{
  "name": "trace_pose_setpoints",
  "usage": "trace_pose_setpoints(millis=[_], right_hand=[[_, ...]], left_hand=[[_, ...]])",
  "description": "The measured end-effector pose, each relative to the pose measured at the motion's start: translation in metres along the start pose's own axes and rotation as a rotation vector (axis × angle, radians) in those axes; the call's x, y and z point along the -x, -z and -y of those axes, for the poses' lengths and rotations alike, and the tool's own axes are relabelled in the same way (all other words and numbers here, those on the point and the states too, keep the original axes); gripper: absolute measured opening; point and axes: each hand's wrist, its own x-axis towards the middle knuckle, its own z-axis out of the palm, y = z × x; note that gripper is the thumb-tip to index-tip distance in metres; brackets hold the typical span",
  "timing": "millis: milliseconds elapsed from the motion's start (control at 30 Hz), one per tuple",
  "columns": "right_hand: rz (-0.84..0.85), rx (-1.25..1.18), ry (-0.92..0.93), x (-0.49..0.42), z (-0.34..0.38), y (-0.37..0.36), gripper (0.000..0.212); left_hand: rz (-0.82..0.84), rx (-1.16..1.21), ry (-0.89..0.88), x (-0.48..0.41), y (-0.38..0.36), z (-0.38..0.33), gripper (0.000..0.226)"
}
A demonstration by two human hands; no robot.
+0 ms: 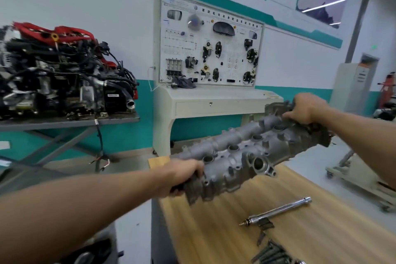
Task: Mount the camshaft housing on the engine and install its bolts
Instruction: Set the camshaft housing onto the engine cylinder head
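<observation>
Housing: The camshaft housing [246, 152] was held in the air above the far end of the wooden bench [214, 231]. It was tilted with its right end higher and touched no surface.
Left hand: The left hand [182, 176] gripped the near-left end, with its fingers curled round the edge of the casting.
Right hand: The right hand [306, 109] clamped the far-right end from above, with its fingers wrapped over the casting.
Bolts: A group of dark bolts [272, 253] lay loose at the near edge of the wooden bench, well apart from the housing. No bolt was seen in the housing's holes.
Tool: A chrome extension bar [278, 210] lay on the wooden bench between the bolts and the housing, untouched.
Engine: An engine [64, 70] with black wiring stood on a steel bench [70, 121] at the left, well apart from the housing. Whether it was the engine due to receive the housing could not be told.
Background: A white training board [210, 45] stood against the wall.
Progress: Judged early. The housing was lifted only. Seating it, inserting the bolts and tightening them all remained.
</observation>
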Motion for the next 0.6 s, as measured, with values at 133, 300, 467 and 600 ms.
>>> trace_pose_setpoints(millis=[133,300,467,600], right_hand=[[-0.080,-0.152,-0.068,0.041,0.012,0.065,0.038],[-0.058,-0.303,-0.053,0.103,0.079,0.116,0.034],[0.052,-0.383,0.115,0.168,0.188,0.128,0.031],[0.135,-0.453,0.178,0.218,0.261,0.103,0.037]], left_hand=[[-0.193,0.052,-0.133,0.061,0.061,-0.033,0.013],[-0.460,0.155,-0.247,0.172,0.140,-0.029,0.008],[-0.693,0.175,-0.179,0.278,0.208,0.038,0.015],[-0.853,0.127,-0.098,0.336,0.248,0.097,0.028]])
